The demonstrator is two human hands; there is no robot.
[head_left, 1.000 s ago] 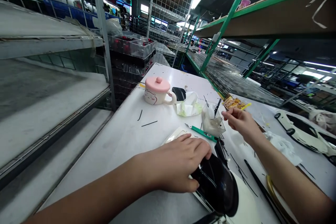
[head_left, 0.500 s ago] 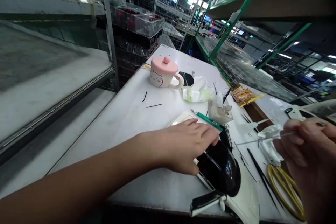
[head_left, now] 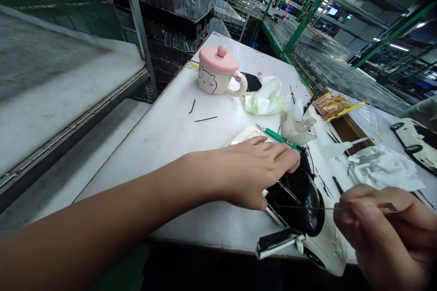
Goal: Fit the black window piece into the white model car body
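— What lies at lower centre?
— We see the left hand (head_left: 259, 177), fingers together, clasping a white model car body (head_left: 331, 248) at its smooth, domed black window (head_left: 297, 204).
— And at lower right?
— There the right hand (head_left: 375, 236) pinches a thin metal wire (head_left: 314, 207) between its fingertips, the hairline shaft crossing over the glossy window.

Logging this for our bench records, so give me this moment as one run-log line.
left hand: rests on glossy black panel of white model car | right hand: pinches thin strip above panel | nearby: green craft knife
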